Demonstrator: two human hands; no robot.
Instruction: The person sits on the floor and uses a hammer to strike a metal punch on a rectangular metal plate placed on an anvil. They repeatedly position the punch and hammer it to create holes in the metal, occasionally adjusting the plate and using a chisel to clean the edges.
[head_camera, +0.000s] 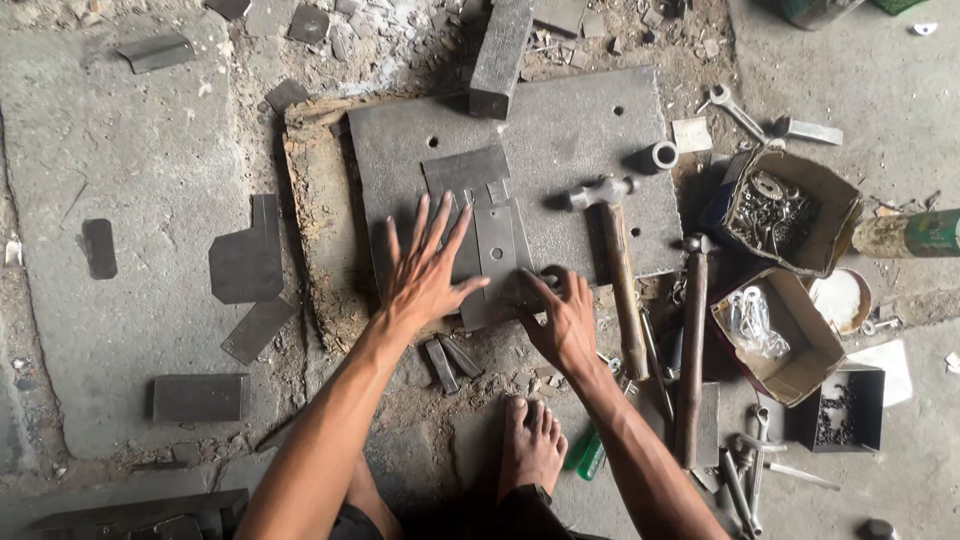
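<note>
While left hand (425, 275) flattens sheet-metal piece (495, 245), right hand (562, 320) hides its corner — grip unclear.

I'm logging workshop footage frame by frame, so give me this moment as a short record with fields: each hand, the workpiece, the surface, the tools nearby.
left hand: left hand spread flat, pressing on the sheet-metal piece
right hand: right hand fingertips at the piece's lower right edge
surface: thick steel plate lying on the floor
tools nearby: two hammers, one on the plate, one beside it
right of plate: cardboard boxes of small hardware
also: bare foot below the hands
</note>
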